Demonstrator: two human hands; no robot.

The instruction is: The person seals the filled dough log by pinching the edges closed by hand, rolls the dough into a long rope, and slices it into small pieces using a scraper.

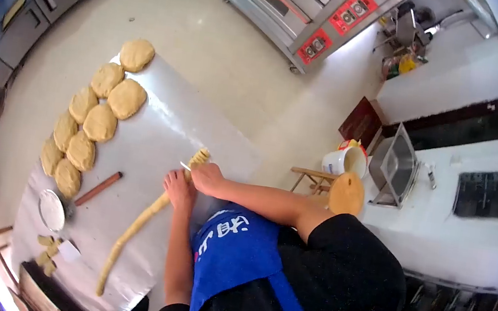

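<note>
A long rope of yellowish dough [134, 229] runs diagonally along the metal table. My left hand [180, 191] is closed over it near its upper end, fingers curled on the dough. Right beside it, my right hand [208, 179] grips a thin white-edged cutter [184, 166], its edge at the dough; most of the tool is hidden by the hand. Just beyond my right hand, the rope's end [201, 155] shows narrow slices lying close together. Several rounded dough lumps, one of them a large dough lump [127, 99], sit along the table's far left side.
A brown rolling pin [98, 188] lies on the metal table [160, 112], near a bowl of white powder [52, 210] and small dough scraps [47, 253]. A deck oven [275, 2] stands across the floor. To the right are a white bucket [346, 160] and a wooden stool [312, 175].
</note>
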